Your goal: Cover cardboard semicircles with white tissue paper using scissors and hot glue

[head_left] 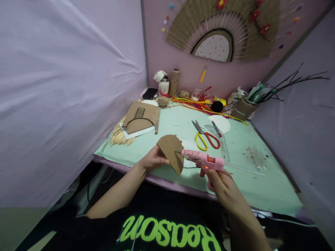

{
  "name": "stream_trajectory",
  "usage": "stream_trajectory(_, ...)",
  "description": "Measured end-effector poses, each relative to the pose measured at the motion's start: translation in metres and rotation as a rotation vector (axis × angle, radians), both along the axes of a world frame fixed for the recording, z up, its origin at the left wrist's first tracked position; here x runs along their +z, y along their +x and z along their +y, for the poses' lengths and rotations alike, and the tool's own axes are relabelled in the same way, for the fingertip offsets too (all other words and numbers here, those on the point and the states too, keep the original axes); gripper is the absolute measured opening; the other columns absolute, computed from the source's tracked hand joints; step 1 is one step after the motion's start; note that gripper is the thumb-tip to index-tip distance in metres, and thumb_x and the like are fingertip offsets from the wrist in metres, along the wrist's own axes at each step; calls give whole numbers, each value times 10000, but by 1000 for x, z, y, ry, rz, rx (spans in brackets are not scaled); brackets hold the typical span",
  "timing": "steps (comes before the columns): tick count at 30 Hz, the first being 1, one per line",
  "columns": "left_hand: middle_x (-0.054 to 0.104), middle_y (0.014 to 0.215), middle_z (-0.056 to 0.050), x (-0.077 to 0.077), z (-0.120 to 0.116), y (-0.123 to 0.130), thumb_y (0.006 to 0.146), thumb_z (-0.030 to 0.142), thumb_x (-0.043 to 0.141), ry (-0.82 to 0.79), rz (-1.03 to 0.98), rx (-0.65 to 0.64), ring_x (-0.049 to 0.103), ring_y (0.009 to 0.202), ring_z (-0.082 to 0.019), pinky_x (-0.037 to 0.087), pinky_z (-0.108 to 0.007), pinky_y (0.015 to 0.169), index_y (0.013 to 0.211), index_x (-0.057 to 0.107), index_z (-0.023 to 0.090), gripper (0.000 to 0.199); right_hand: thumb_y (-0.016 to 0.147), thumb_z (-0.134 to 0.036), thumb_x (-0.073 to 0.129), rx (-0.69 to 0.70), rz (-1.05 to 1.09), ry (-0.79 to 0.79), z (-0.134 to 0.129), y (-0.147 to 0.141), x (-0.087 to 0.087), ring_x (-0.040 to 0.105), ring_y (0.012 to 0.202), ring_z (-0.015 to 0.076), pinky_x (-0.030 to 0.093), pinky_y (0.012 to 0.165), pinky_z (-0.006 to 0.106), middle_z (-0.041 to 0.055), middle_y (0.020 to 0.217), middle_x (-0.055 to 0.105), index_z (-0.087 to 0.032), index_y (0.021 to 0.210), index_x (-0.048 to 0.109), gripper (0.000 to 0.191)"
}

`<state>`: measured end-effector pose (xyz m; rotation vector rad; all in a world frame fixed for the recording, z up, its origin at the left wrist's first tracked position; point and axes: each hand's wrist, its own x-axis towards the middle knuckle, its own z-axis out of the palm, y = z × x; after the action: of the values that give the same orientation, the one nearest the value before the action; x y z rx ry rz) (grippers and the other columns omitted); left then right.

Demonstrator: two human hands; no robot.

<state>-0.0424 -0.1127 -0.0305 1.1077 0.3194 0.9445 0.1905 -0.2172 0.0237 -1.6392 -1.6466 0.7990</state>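
Observation:
My left hand [154, 159] grips a half-round piece of brown cardboard [170, 150] from its left side, thumb along the lower edge and the other fingers hidden behind. The piece is tilted above the near part of the table. In my right hand [218, 181] is a pink glue gun [202, 158] with a small orange light lit. Its nozzle points left and lies over the cardboard's face; I cannot tell if it touches. A clear glue stick [246, 168] sticks out of the gun's back end.
Yellow-and-red-handled scissors [203, 135], a clear ruler [224, 148] and a marker [216, 129] lie beyond the glue gun. Cut cardboard [146, 111] rests on thin wooden sticks [119, 136] at left. Coloured pipe cleaners [193, 103], twine and a pot of twigs [244, 108] line the back.

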Motion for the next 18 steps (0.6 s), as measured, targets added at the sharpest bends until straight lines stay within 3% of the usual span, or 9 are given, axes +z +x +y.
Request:
stream_trajectory(6,548,1411,-148,0,0,1,598,236,880,-28,-45,8,527,1276,-363,382,-524,1071,1377,516,266,861,911,-561,385,15,-78,-8,-1,5,6,541,587,190,477,594,311,25,584,567,-187,771,674,493)
stream_trajectory(11,532,1422,-155,2,-1,1,626,297,859,-86,-78,42,498,1296,-385,356,-570,1078,1368,511,258,821,924,-537,402,41,-155,98,-3,14,7,574,638,209,503,633,319,26,620,606,-240,775,666,424)
stream_trajectory(14,530,1420,-140,11,-3,-2,645,334,844,-86,-85,85,513,1280,-367,377,-543,1068,1360,517,267,789,936,-522,383,-22,-237,185,3,36,1,596,707,234,505,669,346,50,710,640,-243,849,666,406)
stream_trajectory(18,482,1458,-141,27,4,-14,603,412,863,-4,21,196,510,1265,-352,431,-477,1013,1382,494,269,874,897,-508,436,-169,-513,266,25,92,-17,580,758,294,465,732,448,123,774,623,-215,801,636,368)
